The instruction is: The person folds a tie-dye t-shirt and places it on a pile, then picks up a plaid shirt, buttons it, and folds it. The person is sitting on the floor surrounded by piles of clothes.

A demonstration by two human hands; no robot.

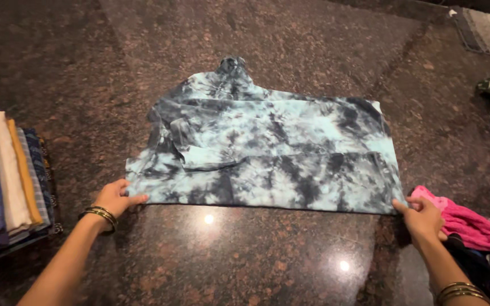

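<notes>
Tie-dye shirt [267,153] spread flat on granite floor [256,260]. Near-left corner pinched by left hand [114,198], near-right corner by right hand [423,218]; arms extended, fingers closed on fabric.

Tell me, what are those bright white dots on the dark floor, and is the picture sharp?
Head view: the two dots are glare from overhead lamps on the polished stone floor. The tie-dye garment and the left hand look fairly sharp; the right hand is slightly soft; the far corners fall dim.
</notes>
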